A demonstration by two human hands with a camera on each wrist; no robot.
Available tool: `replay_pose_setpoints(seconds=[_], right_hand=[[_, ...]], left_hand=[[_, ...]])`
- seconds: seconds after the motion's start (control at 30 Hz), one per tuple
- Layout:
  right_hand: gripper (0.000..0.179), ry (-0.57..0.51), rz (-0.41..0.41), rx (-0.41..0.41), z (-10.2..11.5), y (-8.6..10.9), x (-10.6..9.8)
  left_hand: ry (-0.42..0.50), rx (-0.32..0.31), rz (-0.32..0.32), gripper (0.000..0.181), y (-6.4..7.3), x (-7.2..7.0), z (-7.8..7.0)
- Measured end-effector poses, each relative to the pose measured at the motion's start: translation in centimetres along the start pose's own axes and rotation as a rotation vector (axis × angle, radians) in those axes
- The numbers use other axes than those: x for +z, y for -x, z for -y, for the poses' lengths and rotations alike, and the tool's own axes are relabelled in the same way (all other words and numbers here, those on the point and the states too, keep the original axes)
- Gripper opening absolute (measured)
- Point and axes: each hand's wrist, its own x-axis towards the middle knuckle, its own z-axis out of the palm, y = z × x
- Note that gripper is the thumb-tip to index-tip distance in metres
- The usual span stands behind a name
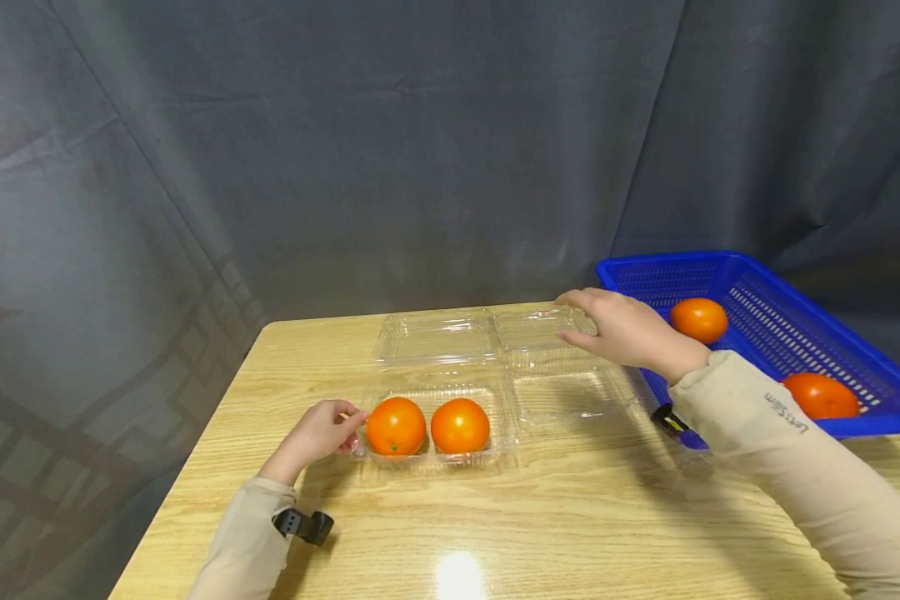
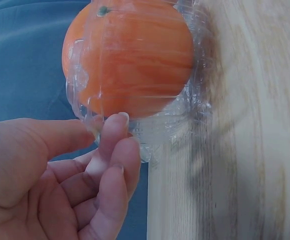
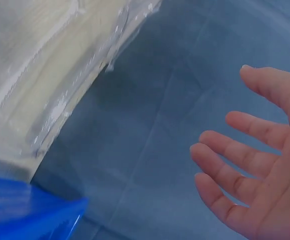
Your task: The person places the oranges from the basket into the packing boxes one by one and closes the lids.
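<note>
Two oranges (image 1: pixel 460 426) sit side by side in the front half of a clear plastic clamshell box (image 1: pixel 501 398), whose lid (image 1: pixel 437 337) lies folded back behind. At the box's left edge, my left hand (image 1: pixel 321 432) pinches the rim between thumb and fingers, close beside the left orange (image 2: pixel 135 60). My right hand (image 1: pixel 618 327) hovers over the back right of a second clear clamshell (image 1: pixel 566 393), fingers spread and slightly bent. Nothing shows in its grasp in the right wrist view, where the palm (image 3: pixel 280 205) appears apart from the plastic.
A blue basket (image 1: pixel 817 312) stands at the right with an orange (image 1: pixel 699 320) towards its back and another orange (image 1: pixel 821 395) nearer the front. The wooden table (image 1: pixel 570 517) ends at a dark grey curtain (image 1: pixel 420 167) behind. Both boxes stand close together.
</note>
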Motion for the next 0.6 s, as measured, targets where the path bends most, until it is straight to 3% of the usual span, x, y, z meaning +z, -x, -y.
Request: replay_pose_setpoints(seconds=[0.33, 0.6], right_hand=[[0.046, 0.010, 0.000, 0.104, -3.9, 0.0, -1.3], [0.055, -0.063, 0.034, 0.253, -7.3, -0.1, -2.0]], left_hand=[[0.002, 0.002, -0.006, 0.025, 0.0, 0.0, 0.0], [0.005, 0.012, -0.005, 0.026, -0.1, 0.1, 0.3]])
